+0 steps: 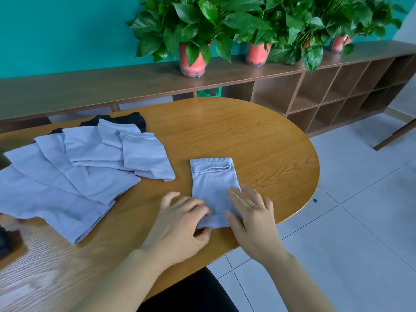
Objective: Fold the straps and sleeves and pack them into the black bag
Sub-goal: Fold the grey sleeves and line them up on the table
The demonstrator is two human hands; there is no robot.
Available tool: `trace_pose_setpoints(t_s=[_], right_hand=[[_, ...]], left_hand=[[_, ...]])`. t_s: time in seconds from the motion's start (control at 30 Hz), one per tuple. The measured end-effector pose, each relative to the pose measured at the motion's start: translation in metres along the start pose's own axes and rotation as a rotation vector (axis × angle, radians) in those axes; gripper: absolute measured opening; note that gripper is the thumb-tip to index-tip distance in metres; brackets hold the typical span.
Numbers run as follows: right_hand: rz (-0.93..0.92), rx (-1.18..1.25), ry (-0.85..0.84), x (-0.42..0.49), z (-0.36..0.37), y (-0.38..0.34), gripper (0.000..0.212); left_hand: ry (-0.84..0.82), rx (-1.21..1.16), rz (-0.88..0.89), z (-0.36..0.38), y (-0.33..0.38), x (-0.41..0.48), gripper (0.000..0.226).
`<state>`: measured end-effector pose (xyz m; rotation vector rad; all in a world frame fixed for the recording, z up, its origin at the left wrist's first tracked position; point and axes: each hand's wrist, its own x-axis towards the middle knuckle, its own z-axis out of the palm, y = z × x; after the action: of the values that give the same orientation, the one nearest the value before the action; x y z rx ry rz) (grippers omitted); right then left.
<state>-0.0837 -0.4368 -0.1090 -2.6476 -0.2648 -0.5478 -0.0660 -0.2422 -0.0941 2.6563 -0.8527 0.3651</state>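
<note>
A folded light grey sleeve [211,185] lies near the front edge of the wooden table [258,140], its ribbed cuff pointing away from me. My left hand [182,219] pinches the sleeve's near left corner between thumb and fingers. My right hand [249,212] rests flat on the sleeve's near right part with fingers straight. To the left, several more grey sleeves [74,172] lie fanned out in an overlapping pile. Black fabric [132,119] shows behind that pile; whether it is the bag I cannot tell.
A dark object [6,242] sits at the table's left edge. Behind the table runs a long wooden shelf [315,86] with potted plants [193,41] on top. White tiled floor [351,221] lies to the right, past the table's rounded end.
</note>
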Motion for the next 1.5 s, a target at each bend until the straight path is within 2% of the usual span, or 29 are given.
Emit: trace_pose_setpoints(t_s=[0.1, 0.23, 0.3, 0.43, 0.57, 0.7, 0.8, 0.93, 1.13, 1.27, 1.5], right_hand=[[-0.051, 0.112, -0.077, 0.000, -0.011, -0.001, 0.053], [-0.036, 0.146, -0.175, -0.003, -0.014, 0.007, 0.063], [0.023, 0.195, -0.166, 0.000, -0.014, 0.012, 0.055], [0.253, 0.332, -0.062, 0.024, -0.013, 0.013, 0.007], [0.487, 0.368, -0.101, 0.052, -0.009, 0.012, 0.018], [0.547, 0.171, -0.129, 0.062, -0.002, 0.010, 0.023], [0.552, 0.091, -0.113, 0.063, 0.001, 0.011, 0.026], [0.536, 0.041, -0.057, 0.060, 0.005, 0.013, 0.022], [0.503, -0.027, -0.033, 0.060, 0.007, 0.013, 0.022], [0.481, -0.111, -0.012, 0.060, 0.008, 0.007, 0.021], [0.421, -0.101, 0.077, 0.057, 0.016, 0.012, 0.021]], left_hand=[[0.023, 0.024, 0.003, 0.004, -0.004, 0.008, 0.017], [0.071, 0.020, 0.015, 0.009, -0.011, 0.010, 0.021], [0.120, -0.061, -0.031, 0.008, -0.013, 0.011, 0.021], [0.129, -0.273, -0.259, 0.005, -0.015, 0.027, 0.035], [0.150, -0.281, -0.426, 0.006, -0.019, 0.048, 0.050], [0.186, -0.128, -0.411, 0.014, -0.019, 0.060, 0.058], [0.163, 0.010, -0.396, 0.019, -0.018, 0.064, 0.055], [0.191, 0.096, -0.389, 0.025, -0.018, 0.064, 0.034], [0.197, 0.177, -0.417, 0.026, -0.016, 0.071, 0.034], [0.108, 0.287, -0.475, 0.021, -0.013, 0.073, 0.031], [0.140, 0.170, -0.304, 0.021, -0.020, 0.063, 0.018]])
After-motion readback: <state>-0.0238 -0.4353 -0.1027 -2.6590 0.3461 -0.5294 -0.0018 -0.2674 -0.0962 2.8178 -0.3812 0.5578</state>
